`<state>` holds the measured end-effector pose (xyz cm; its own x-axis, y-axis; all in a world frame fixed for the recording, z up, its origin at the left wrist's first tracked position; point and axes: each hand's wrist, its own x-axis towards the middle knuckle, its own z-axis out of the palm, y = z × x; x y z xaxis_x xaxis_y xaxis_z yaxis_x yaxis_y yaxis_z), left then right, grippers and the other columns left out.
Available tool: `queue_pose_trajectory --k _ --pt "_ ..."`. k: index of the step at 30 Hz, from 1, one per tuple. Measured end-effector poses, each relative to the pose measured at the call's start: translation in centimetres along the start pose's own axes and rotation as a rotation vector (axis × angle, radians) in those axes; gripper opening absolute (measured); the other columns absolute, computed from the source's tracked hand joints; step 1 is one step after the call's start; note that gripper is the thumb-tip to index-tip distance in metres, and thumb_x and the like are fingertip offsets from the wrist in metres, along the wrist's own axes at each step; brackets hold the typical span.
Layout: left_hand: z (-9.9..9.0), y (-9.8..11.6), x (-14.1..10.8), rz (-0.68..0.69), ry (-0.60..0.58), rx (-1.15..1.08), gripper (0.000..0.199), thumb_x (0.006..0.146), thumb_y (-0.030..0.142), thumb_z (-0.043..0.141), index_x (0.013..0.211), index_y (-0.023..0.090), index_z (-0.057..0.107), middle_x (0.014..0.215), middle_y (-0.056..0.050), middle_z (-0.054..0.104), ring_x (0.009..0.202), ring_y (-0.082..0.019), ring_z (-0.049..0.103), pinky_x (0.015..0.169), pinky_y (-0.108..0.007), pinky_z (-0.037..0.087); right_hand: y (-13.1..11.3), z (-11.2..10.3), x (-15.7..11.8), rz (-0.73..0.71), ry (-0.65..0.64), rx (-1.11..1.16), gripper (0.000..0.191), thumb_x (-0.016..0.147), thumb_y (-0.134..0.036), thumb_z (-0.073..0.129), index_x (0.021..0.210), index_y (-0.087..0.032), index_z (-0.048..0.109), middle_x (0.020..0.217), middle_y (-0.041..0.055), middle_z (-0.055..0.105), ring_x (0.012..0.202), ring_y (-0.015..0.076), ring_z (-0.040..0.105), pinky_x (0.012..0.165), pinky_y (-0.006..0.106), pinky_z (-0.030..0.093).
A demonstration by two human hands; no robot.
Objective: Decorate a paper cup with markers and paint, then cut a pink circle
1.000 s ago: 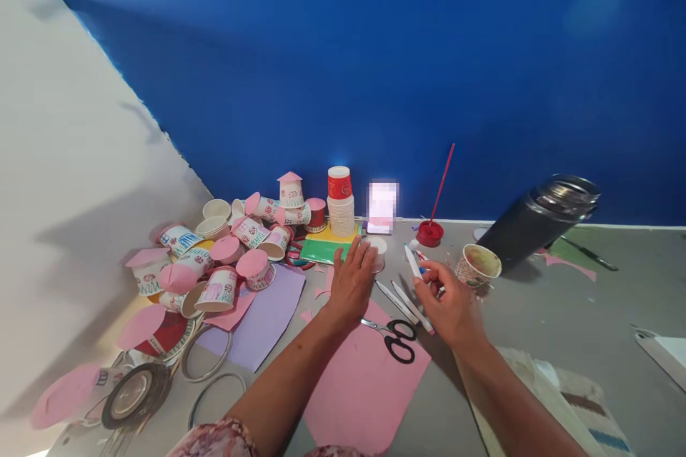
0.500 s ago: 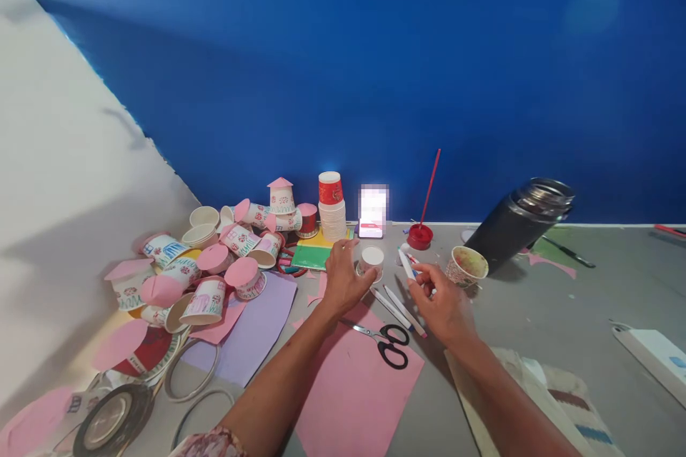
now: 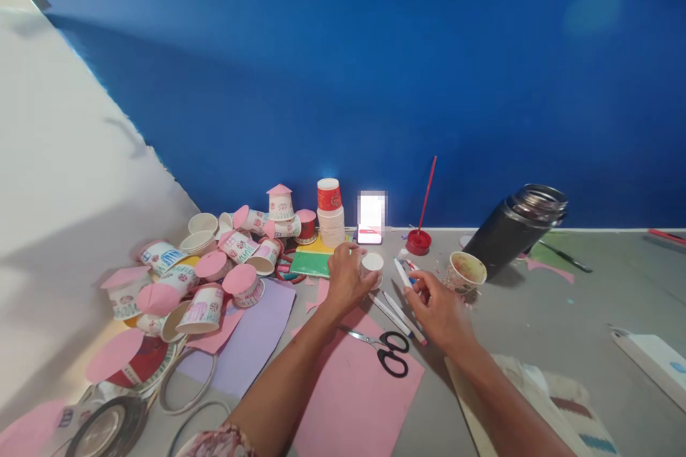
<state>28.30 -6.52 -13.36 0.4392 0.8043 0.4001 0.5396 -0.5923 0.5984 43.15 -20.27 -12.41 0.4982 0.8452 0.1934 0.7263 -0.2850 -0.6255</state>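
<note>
My left hand (image 3: 344, 277) is curled round the left side of a small white paper cup (image 3: 371, 262). The thumb lies on the cup's near side, and most of the cup's left side is hidden by the fingers. To the right of it, my right hand (image 3: 442, 310) pinches a white marker (image 3: 401, 275), its tip end pointing up and left. Two more white markers (image 3: 397, 315) lie between the hands. Closer to me, black-handled scissors (image 3: 393, 353) rest across a pink paper sheet (image 3: 356, 400).
Decorated paper cups with pink paper tops (image 3: 201, 308) are heaped at the left. At the back stand a cup stack (image 3: 331, 227), a lit phone (image 3: 369, 218) and a red stick in a red base (image 3: 419, 243). A stained cup (image 3: 465, 273) and leaning dark flask (image 3: 509, 232) are at right.
The view has shifted slightly. My left hand has closed in a little round the cup's near side. The right hand still holds the marker, with little movement.
</note>
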Motion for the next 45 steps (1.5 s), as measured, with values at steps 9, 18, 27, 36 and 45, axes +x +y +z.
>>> queue_pose_trajectory --k 9,18,27,36,45 --pt "-5.7 1.3 -2.0 -0.126 0.082 -0.110 0.038 0.073 0.027 0.078 0.108 0.019 0.066 0.125 -0.010 0.059 0.124 -0.028 0.058 0.110 -0.044 0.046 0.4 -1.3 0.1 0.029 -0.173 -0.265 0.026 0.093 -0.029 0.058 0.113 -0.022 0.072 0.097 0.0072 0.080 0.090 0.0261 0.072 0.070 0.032 0.042" --pt "-10.8 -0.8 -8.2 -0.385 0.113 -0.152 0.035 0.070 0.034 0.079 0.103 0.023 0.071 0.121 -0.007 0.064 0.118 -0.027 0.062 0.100 -0.042 0.054 1.1 -0.9 0.0 0.015 -0.267 -0.410 0.027 0.093 -0.024 0.058 0.116 -0.021 0.072 0.102 0.0102 0.081 0.097 0.0292 0.072 0.073 0.035 0.042" --pt "-11.3 -1.5 -8.7 -0.303 0.143 -0.053 0.037 0.073 0.032 0.079 0.108 0.025 0.071 0.124 -0.006 0.060 0.123 -0.027 0.060 0.103 -0.043 0.053 0.5 -1.0 -0.5 -0.067 -0.197 -0.456 0.023 0.097 -0.028 0.056 0.110 -0.019 0.072 0.111 0.0126 0.077 0.109 0.0301 0.067 0.077 0.035 0.041" --pt "-13.2 -1.9 -10.8 -0.249 0.147 0.004 0.039 0.074 0.032 0.078 0.111 0.025 0.070 0.125 -0.006 0.063 0.121 -0.026 0.061 0.105 -0.044 0.052 -2.6 -1.4 -3.2 -0.228 -0.673 -0.498 0.012 0.088 -0.030 0.070 0.098 -0.024 0.073 0.101 0.0070 0.078 0.091 0.0248 0.071 0.060 0.030 0.025" --pt "-12.2 -2.4 -10.6 -0.288 0.132 -0.027 0.040 0.073 0.033 0.081 0.111 0.024 0.071 0.124 -0.008 0.062 0.121 -0.027 0.061 0.104 -0.044 0.053 -2.5 -1.2 -3.1 -0.213 -0.707 -0.491 0.011 0.088 -0.031 0.067 0.083 -0.022 0.071 0.087 0.0058 0.077 0.076 0.0217 0.069 0.057 0.031 0.021"
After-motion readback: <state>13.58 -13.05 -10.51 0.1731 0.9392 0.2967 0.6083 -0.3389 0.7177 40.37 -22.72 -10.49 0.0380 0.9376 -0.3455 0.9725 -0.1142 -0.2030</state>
